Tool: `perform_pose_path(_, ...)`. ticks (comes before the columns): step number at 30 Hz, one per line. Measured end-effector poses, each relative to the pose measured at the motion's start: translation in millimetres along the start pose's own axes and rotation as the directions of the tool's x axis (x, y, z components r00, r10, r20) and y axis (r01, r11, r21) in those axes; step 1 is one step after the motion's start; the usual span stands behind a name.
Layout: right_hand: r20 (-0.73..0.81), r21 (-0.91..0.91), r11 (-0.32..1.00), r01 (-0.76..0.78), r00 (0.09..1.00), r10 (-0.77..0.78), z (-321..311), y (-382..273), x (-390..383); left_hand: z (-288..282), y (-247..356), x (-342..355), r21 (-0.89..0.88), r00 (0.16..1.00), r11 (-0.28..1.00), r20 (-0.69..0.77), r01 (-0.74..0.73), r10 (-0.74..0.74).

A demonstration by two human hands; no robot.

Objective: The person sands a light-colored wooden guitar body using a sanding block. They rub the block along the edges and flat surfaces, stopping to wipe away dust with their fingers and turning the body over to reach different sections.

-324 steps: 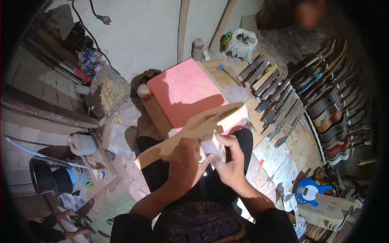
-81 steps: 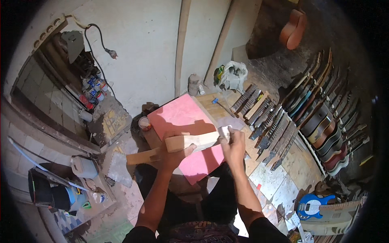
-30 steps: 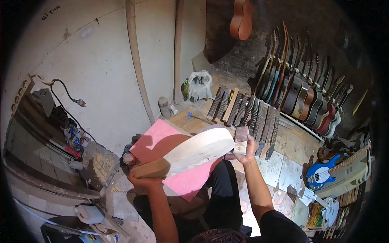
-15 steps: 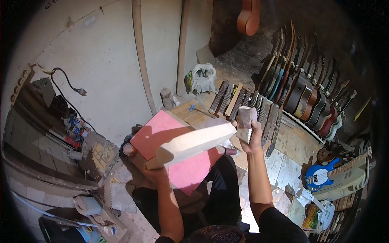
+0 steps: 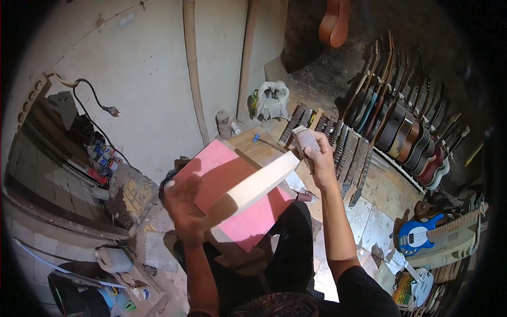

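Two hands in play around one pink board (image 5: 232,171), and here's your count: one pale wooden guitar body (image 5: 256,182), one sanding block (image 5: 306,138). Your right hand (image 5: 322,162) has its fingers wrapped on the block, past the board's right side, just beside the body's far end. Your left hand (image 5: 185,205), blurred, spreads wide at the board's left edge, by the body's near end; whether it touches, you can't tell. So the body slants across the front of the board, right between your hands! Beyond the board: two poles (image 5: 194,74), one white bag (image 5: 275,105). Right of it: guitar necks (image 5: 343,142) and racked guitars (image 5: 391,127), too overlapped to count, and one blue bass (image 5: 417,235).
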State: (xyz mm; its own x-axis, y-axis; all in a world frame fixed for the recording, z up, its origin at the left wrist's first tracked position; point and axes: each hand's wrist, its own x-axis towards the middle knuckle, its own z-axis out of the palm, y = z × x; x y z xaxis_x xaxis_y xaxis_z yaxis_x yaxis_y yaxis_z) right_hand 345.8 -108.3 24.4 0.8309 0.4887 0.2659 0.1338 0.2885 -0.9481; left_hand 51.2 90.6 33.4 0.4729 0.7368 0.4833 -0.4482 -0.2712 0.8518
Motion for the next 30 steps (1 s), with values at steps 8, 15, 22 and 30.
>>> perform_pose_path(8,0.063,-0.197,0.98,0.042,0.998,-0.03,36.9,-20.3,-1.6,54.3,75.8,-19.9,0.602,0.896,0.798,0.37,-0.029,-0.247)
perform_pose_path(15,0.19,-0.577,0.798,0.175,0.979,-0.078,22.6,-51.4,-37.8,43.0,78.0,-38.5,0.513,0.889,0.858,0.403,-0.021,-0.218)
perform_pose_path(22,0.342,-0.66,0.642,0.39,0.917,-0.205,63.6,-85.1,-83.2,28.4,74.2,-54.7,0.555,0.922,0.824,0.366,-0.111,-0.123)
perform_pose_path(30,0.437,-0.681,0.553,0.48,0.872,-0.219,77.3,-106.1,-101.2,29.5,68.4,-54.3,0.564,0.915,0.811,0.392,-0.155,-0.098)
